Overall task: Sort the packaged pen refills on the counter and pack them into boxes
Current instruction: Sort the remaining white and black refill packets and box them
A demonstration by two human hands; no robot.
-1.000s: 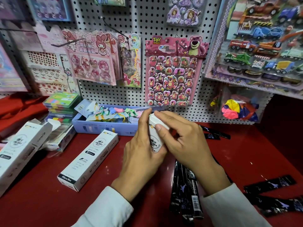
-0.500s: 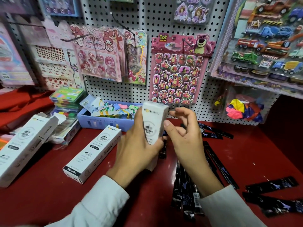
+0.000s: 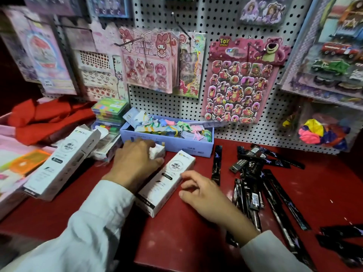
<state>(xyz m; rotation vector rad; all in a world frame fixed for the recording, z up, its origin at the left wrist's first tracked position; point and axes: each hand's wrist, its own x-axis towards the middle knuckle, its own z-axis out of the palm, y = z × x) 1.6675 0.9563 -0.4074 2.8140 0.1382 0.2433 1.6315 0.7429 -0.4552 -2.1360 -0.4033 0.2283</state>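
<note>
While gripping a white box [image 3: 157, 152] by its far end, left hand [image 3: 135, 163] setting it down beside another white box [image 3: 166, 180] on the red counter [image 3: 186, 232] — right hand [image 3: 198, 190] loosely curled, holding nothing, fingertips just beside that second box. Third white box [image 3: 62, 160] further left. Far from finished, by the look of it: many black packaged refills [image 3: 255, 185] loose and scattered to the right — none visibly sorted into groups.
</note>
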